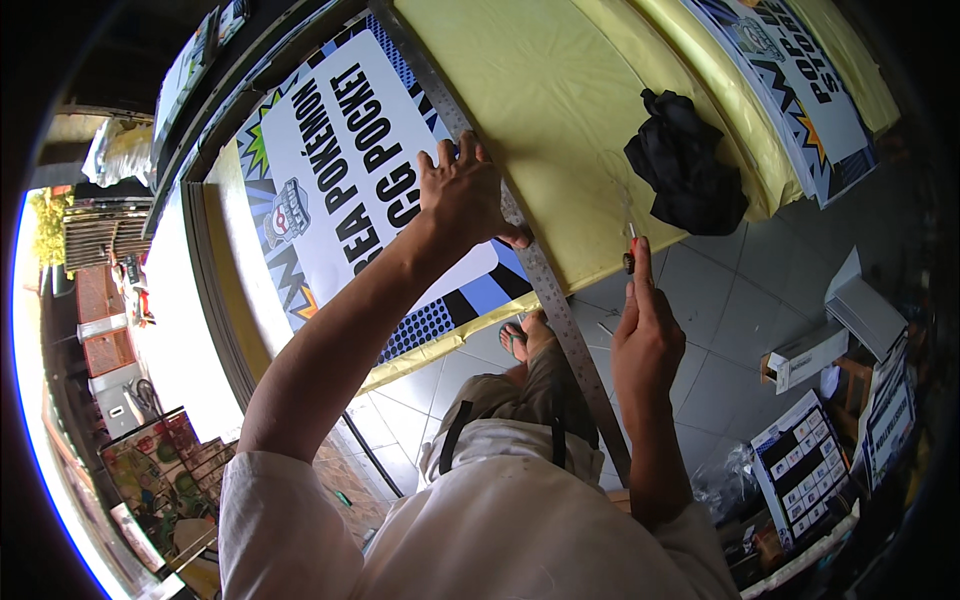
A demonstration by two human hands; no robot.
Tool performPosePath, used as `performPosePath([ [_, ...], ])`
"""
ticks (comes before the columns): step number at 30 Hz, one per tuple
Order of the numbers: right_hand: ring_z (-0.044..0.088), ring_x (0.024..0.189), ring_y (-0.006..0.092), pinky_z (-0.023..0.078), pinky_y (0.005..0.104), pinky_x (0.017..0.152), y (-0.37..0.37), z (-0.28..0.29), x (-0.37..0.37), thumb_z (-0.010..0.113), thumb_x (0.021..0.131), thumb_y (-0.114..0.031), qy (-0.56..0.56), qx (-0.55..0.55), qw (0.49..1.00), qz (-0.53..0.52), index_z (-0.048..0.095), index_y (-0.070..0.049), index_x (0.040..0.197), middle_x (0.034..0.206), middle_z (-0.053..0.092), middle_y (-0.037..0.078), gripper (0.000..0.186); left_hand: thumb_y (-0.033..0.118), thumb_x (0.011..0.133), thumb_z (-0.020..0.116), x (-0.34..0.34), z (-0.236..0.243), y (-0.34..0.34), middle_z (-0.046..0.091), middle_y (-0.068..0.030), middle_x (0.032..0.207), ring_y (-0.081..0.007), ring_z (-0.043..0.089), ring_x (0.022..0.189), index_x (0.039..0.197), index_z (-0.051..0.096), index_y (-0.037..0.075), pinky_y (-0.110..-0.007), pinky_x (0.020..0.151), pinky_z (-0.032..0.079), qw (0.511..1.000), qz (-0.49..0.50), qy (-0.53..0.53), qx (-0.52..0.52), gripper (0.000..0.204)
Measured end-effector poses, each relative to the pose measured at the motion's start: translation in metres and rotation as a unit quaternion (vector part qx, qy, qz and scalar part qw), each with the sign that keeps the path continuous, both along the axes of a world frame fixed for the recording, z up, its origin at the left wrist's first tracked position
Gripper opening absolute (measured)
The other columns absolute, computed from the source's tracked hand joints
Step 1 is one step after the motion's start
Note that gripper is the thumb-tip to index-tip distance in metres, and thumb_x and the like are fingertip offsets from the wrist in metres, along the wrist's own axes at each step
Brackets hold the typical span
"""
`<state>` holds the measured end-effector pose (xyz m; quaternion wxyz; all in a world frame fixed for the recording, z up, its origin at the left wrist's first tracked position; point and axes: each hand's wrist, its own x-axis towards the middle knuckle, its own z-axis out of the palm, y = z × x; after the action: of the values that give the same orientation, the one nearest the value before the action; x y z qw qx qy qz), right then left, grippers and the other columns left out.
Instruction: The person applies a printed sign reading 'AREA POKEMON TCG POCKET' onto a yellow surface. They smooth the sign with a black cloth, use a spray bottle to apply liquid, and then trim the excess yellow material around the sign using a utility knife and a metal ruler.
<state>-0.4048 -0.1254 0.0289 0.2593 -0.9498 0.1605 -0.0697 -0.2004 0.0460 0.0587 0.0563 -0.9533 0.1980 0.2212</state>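
Note:
A large printed sign panel [300, 110], white with a blue comic-style border, lies on the yellow-covered table [565, 110]. Along its right edge runs a long steel ruler [555, 300], whose near end sticks out past the table toward my body. My left hand [462, 195] presses down on the ruler and the panel with fingers spread and thumb out to the side. Over the table's near edge, right of the ruler, my right hand [648, 345] is closed around a cutter knife [631, 258] with a red body and a dark knob. Its thin blade points away from me.
A crumpled black cloth [685, 165] lies on the table's right part. More printed panels [800, 90] are stacked at the far right. An open cardboard box [805, 355] and a framed chart [800, 470] stand on the tiled floor at right. A dark metal frame [215, 290] borders the left.

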Motion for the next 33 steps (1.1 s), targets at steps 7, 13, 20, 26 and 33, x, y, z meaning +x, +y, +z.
performPosePath([
  [7, 0.075, 0.102, 0.0357, 0.06, 0.0432, 0.081, 0.009, 0.008, -0.01, 0.058, 0.104, -0.003, 0.02, 0.119, 0.991, 0.048, 0.047, -0.018, 0.158, 0.121, 0.074, 0.02, 0.058, 0.065, 0.05, 0.098, 0.002, -0.001, 0.001, 0.043, -0.0235, 0.152, -0.0455, 0.042, 0.141, 0.15, 0.047, -0.006, -0.067, 0.118, 0.032, 1.0, -0.003, -0.004, 0.008, 0.133],
  [13, 0.073, 0.07, 0.03, 0.059, 0.0418, 0.062, 0.026, 0.005, -0.02, 0.062, 0.102, -0.014, 0.103, 0.055, 0.985, 0.129, 0.037, -0.023, 0.164, 0.088, 0.069, 0.015, 0.067, 0.063, 0.049, 0.098, 0.003, 0.004, -0.001, 0.042, -0.0239, 0.153, -0.0457, 0.041, 0.142, 0.148, 0.047, -0.009, -0.066, 0.118, 0.032, 1.0, -0.008, 0.012, 0.003, 0.133],
  [20, 0.075, 0.073, 0.0324, 0.062, 0.0403, 0.064, 0.031, 0.007, -0.01, 0.064, 0.101, -0.015, 0.087, 0.044, 0.985, 0.142, 0.04, -0.02, 0.162, 0.091, 0.071, 0.018, 0.065, 0.061, 0.049, 0.098, 0.0, 0.005, 0.0, 0.042, -0.0243, 0.153, -0.0457, 0.04, 0.143, 0.144, 0.051, -0.01, -0.066, 0.119, 0.031, 1.0, -0.003, 0.004, -0.007, 0.127],
  [26, 0.075, 0.079, 0.0339, 0.058, 0.045, 0.065, 0.033, 0.013, -0.006, 0.063, 0.103, -0.009, 0.095, 0.061, 0.986, 0.126, 0.049, -0.021, 0.157, 0.083, 0.071, 0.018, 0.057, 0.06, 0.051, 0.098, 0.001, 0.005, 0.001, 0.042, -0.023, 0.152, -0.0462, 0.039, 0.142, 0.138, 0.057, -0.011, -0.067, 0.12, 0.03, 1.0, 0.0, 0.007, -0.02, 0.119],
  [33, 0.075, 0.075, 0.0339, 0.059, 0.0456, 0.063, 0.028, 0.023, -0.013, 0.063, 0.103, -0.008, 0.143, 0.029, 0.979, 0.144, 0.048, -0.02, 0.157, 0.081, 0.071, 0.017, 0.058, 0.06, 0.051, 0.098, 0.002, 0.008, -0.001, 0.043, -0.0218, 0.152, -0.0457, 0.04, 0.141, 0.143, 0.055, -0.005, -0.067, 0.12, 0.03, 1.0, 0.004, 0.029, -0.003, 0.121],
])
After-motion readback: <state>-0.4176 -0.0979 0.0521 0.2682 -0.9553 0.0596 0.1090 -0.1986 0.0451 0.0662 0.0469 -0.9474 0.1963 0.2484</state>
